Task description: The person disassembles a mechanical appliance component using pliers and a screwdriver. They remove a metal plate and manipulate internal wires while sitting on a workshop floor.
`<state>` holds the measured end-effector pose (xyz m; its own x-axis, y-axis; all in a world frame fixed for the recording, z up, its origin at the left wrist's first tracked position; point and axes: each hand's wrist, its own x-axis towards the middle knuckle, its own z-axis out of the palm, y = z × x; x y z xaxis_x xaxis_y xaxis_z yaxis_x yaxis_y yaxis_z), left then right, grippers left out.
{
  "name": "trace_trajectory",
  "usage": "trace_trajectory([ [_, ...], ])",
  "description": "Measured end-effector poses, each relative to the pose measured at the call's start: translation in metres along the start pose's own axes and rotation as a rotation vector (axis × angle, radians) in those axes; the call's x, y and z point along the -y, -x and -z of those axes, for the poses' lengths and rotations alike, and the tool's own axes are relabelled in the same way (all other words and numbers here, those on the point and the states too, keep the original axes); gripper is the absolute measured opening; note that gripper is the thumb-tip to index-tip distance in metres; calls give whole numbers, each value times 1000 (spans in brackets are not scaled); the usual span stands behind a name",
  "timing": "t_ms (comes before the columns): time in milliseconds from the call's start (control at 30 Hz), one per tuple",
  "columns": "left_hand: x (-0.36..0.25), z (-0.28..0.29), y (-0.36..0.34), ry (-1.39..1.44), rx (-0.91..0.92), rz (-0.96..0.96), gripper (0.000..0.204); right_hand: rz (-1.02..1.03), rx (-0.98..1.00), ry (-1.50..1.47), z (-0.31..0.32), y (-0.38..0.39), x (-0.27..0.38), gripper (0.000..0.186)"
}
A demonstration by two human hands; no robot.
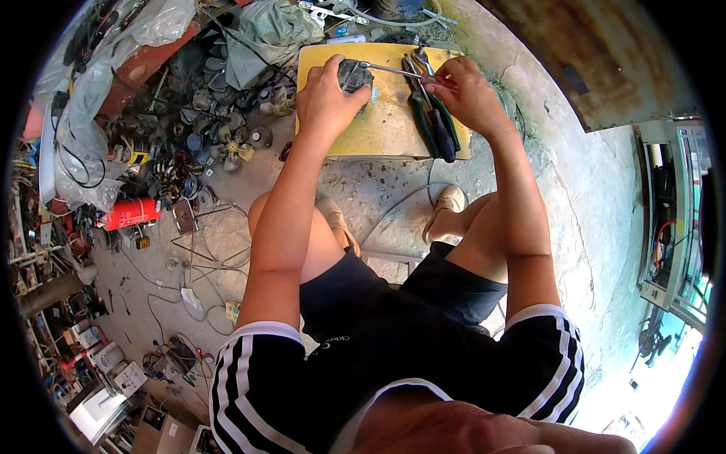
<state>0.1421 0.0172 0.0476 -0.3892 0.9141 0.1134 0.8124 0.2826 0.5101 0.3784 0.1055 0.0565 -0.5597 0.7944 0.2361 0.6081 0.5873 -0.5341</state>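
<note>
On the yellow work surface [393,136], my left hand [327,104] grips a dark, rounded part [352,77] between thumb and fingers. The kind of part is not clear. My right hand [469,94] is closed round the handle of a screwdriver [397,70]. Its metal shaft points left, and the tip is at the dark part's upper right edge. Just below the screwdriver, near my right hand, lie pliers with dark green handles [421,125] and a tool with a dark blue handle [441,136].
A heap of small motors and metal parts [219,98] covers the floor at the left, with plastic bags [276,34] at its back. A red cylinder [132,214] lies near it. Thin cables [155,299] trail over the floor. A rusty panel [605,60] juts in at upper right.
</note>
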Motion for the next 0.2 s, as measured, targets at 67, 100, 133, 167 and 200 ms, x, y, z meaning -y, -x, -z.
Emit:
trace_trajectory([
  [67, -1, 1, 0, -3, 1, 3, 72, -69, 80, -29, 6, -3, 5, 34],
  [100, -2, 1, 1, -7, -1, 2, 72, -104, 120, -43, 8, -4, 6, 35],
  [133, -2, 2, 1, -11, -2, 2, 73, -109, 145, -76, 8, -4, 7, 36],
  [167, -1, 1, 1, -5, -1, -3, 73, -117, 169, -108, 8, -4, 8, 38],
  [200, 2, -1, -1, 1, -1, -7, 74, -124, 193, -140, 8, -3, 9, 39],
])
